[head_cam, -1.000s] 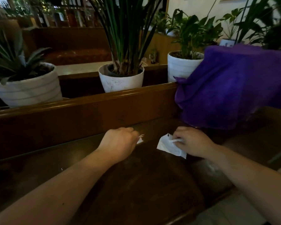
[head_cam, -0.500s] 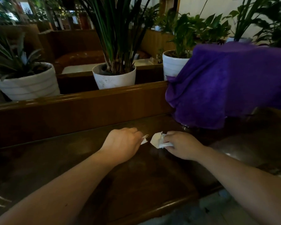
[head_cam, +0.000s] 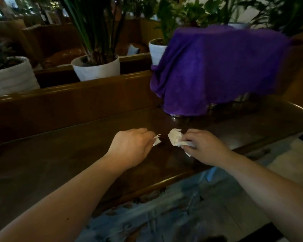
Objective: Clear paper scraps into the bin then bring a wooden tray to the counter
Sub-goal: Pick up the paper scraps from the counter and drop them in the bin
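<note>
Two paper scraps (head_cam: 175, 139) are held side by side over the tabletop (head_cam: 59, 154) at its centre. A draped cloth (head_cam: 217, 67) is set at two o'clock; potted plants (head_cam: 96, 67) are ranged behind the ledge at twelve.

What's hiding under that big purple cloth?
The purple cloth covers almost all of it. Only a shiny metal edge peeks out at the bottom, on the dark wooden counter. What it is cannot be told.

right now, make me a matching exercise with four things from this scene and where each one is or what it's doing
Things:
1. left hand
2. right hand
3. purple cloth
4. white pot

States or places:
A. draped over something at the back right of the counter
B. on the ledge behind the counter
C. clutching a crumpled white scrap
D. pinching a small white scrap

Pairs: 1-D, 2-C, 3-A, 4-B
</note>
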`<state>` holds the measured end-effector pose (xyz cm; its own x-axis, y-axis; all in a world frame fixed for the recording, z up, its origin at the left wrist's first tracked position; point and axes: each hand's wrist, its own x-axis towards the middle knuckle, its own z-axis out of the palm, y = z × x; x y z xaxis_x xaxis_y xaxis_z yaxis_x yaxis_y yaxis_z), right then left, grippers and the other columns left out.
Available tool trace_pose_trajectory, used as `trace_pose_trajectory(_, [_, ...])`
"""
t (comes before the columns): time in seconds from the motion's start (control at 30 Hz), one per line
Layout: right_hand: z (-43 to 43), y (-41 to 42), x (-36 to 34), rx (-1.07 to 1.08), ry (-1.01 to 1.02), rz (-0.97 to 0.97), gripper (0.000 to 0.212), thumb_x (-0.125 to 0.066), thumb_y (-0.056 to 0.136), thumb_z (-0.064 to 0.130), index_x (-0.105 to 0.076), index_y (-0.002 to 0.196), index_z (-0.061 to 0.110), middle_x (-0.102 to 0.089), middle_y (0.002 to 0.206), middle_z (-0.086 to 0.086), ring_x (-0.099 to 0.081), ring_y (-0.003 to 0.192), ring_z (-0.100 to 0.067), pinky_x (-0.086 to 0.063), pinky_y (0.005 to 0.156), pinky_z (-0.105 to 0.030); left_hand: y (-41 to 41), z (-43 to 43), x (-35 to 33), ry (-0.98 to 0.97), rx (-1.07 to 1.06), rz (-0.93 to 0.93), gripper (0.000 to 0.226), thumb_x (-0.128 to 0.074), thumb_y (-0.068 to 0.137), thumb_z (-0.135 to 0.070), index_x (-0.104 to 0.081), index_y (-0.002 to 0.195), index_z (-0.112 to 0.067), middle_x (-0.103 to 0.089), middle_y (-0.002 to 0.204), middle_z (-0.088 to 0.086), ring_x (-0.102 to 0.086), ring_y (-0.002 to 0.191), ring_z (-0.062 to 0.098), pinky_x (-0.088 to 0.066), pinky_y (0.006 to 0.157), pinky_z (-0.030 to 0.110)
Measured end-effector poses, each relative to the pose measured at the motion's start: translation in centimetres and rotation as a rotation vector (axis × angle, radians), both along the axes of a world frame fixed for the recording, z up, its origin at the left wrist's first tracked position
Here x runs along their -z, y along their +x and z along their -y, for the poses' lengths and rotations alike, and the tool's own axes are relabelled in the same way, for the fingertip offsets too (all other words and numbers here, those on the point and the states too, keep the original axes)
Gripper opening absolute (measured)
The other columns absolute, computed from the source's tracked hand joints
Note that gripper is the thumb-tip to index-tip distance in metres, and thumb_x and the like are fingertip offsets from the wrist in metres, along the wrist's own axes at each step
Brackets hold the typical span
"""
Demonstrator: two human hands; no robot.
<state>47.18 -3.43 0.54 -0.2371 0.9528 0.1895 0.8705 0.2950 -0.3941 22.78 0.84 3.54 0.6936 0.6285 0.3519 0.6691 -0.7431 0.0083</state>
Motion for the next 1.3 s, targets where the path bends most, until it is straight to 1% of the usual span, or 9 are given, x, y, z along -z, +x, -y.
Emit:
trace_pose_trajectory(0.33, [17.5,2.6,5.7,0.319,-0.081,-0.158,0.004,-0.066,0.086,0.015,-0.066,0.083,0.012,-0.061,0.079,-0.001,-0.055,0.07,-0.011,-0.039,0.059,-0.026,4.5,8.5,3.4,-0.102,0.301,0.06,0.033,-0.039,0.097,-0.036,-0.067,0.094,-0.02,-0.067,0.082,0.0,-0.063,0.073,0.02,-0.051,0.055,0.04])
trace_pose_trajectory(0.47, [23.6,3.9,11.9,0.497,-0.19,-0.21,0.006,-0.066,0.086,0.021,-0.067,0.089,0.016,-0.053,0.072,0.017,-0.05,0.065,0.002,-0.035,0.056,-0.009,6.7,12.7,7.6,-0.183,0.387,0.044,0.022,-0.053,0.094,-0.029,-0.067,0.083,-0.015,-0.067,0.074,0.007,-0.064,0.066,0.03,-0.048,0.047,0.039])
trace_pose_trajectory(0.63, [28.5,6.3,19.1,0.628,-0.267,-0.266,0.01,-0.069,0.084,0.019,-0.067,0.09,0.011,-0.052,0.074,0.02,-0.053,0.069,0.0,-0.036,0.06,-0.009,10.2,16.1,13.7,-0.339,0.381,-0.102,0.021,-0.051,0.095,-0.029,-0.069,0.094,-0.018,-0.07,0.085,0.006,-0.066,0.077,0.029,-0.051,0.059,0.04])
trace_pose_trajectory(0.7, [29.4,7.5,21.7,0.674,-0.288,-0.302,0.007,-0.069,0.083,0.016,-0.067,0.087,0.011,-0.05,0.072,0.019,-0.053,0.066,0.0,-0.038,0.059,-0.009,11.6,16.6,16.0,-0.338,0.422,-0.163,0.007,-0.065,0.086,-0.022,-0.071,0.085,-0.018,-0.07,0.075,0.006,-0.067,0.064,0.027,-0.053,0.05,0.037])
trace_pose_trajectory(0.83, [29.9,10.8,28.5,0.75,-0.352,-0.402,0.011,-0.066,0.086,0.017,-0.06,0.079,0.024,-0.056,0.073,0.013,-0.056,0.064,0.002,-0.039,0.06,-0.006,15.6,16.9,23.9,-0.335,0.385,-0.334,0.016,-0.062,0.085,-0.022,-0.065,0.101,-0.022,-0.071,0.086,0.005,-0.068,0.069,0.03,-0.053,0.052,0.035])
trace_pose_trajectory(0.93, [29.7,12.9,35.0,0.782,-0.421,-0.466,0.018,-0.062,0.087,0.021,-0.054,0.074,0.031,-0.061,0.071,0.008,-0.057,0.061,0.005,-0.039,0.051,-0.01,18.3,17.0,30.3,-0.349,0.312,-0.343,0.014,-0.061,0.087,-0.024,-0.061,0.101,-0.025,-0.069,0.086,0.003,-0.068,0.066,0.028,-0.039,0.05,0.03])
trace_pose_trajectory(1.1, [29.6,15.4,46.8,0.884,-0.502,-0.632,0.012,-0.064,0.086,0.026,-0.062,0.075,0.024,-0.064,0.064,0.007,-0.062,0.059,0.0,-0.041,0.046,-0.013,21.9,17.4,41.7,-0.479,0.201,-0.211,0.013,-0.06,0.089,-0.016,-0.064,0.101,-0.015,-0.069,0.093,0.01,-0.067,0.071,0.032,-0.055,0.056,0.041])
trace_pose_trajectory(1.23, [29.3,15.9,56.0,0.967,-0.572,-0.782,0.015,-0.063,0.089,0.024,-0.065,0.083,0.011,-0.068,0.073,-0.011,-0.067,0.066,-0.022,-0.052,0.054,-0.029,23.0,18.1,50.7,-0.549,0.148,-0.198,0.021,-0.046,0.097,-0.026,-0.062,0.103,-0.013,-0.066,0.096,0.01,-0.064,0.08,0.029,-0.053,0.068,0.044])
trace_pose_trajectory(1.3, [29.2,15.8,60.2,1.007,-0.612,-0.825,0.014,-0.063,0.088,0.025,-0.064,0.081,0.013,-0.067,0.072,-0.008,-0.067,0.065,-0.019,-0.05,0.054,-0.027,23.2,18.5,54.7,-0.572,0.11,-0.195,0.027,-0.044,0.097,-0.031,-0.064,0.102,-0.013,-0.067,0.095,0.01,-0.064,0.078,0.029,-0.052,0.067,0.042])
